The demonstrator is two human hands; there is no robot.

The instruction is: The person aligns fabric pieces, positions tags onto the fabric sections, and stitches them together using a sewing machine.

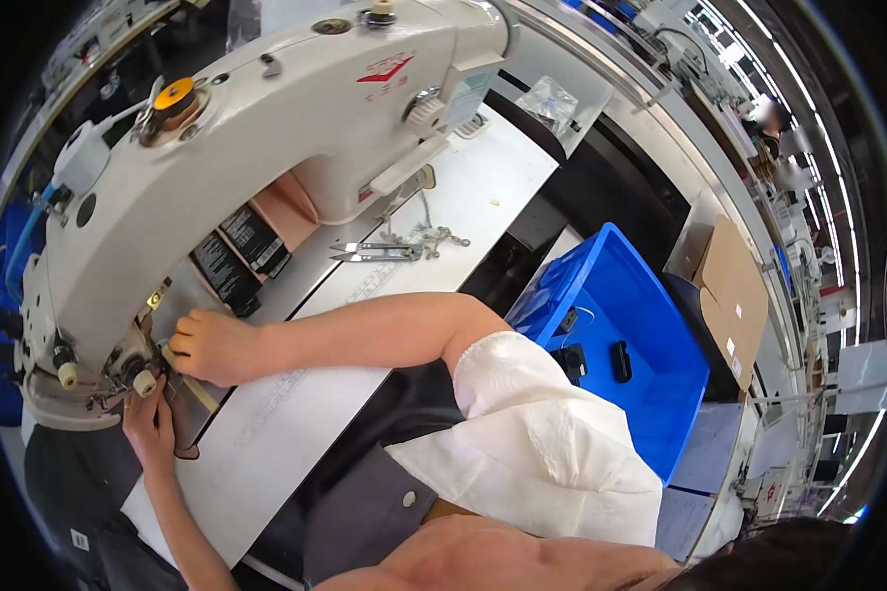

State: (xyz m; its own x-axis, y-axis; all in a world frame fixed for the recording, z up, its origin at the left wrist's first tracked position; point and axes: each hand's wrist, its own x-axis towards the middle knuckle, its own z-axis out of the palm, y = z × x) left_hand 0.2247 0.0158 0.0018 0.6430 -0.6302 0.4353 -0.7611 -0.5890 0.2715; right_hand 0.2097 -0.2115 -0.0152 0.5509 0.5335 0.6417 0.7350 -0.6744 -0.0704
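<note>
My right hand (217, 347) is curled beside the needle area of a white sewing machine (237, 128). Its fingers are bent closed, and whatever they pinch is hidden. Below the machine's head, my left hand (150, 422) reaches up with its fingers stretched toward the presser foot; the fingertips are partly covered by the machine. A narrow pale strip (203, 395) lies close to both hands. Behind the right hand, black pieces with white print (225, 268) rest under the machine arm, beside a pinkish-brown panel (291, 202).
Metal thread snips (376, 253) and tangled cord (434, 242) lie on the white table (355, 389). To the right stands a blue bin (650, 325) containing several black items. A cardboard box (731, 305) is beyond it. An orange spool (174, 97) tops the machine.
</note>
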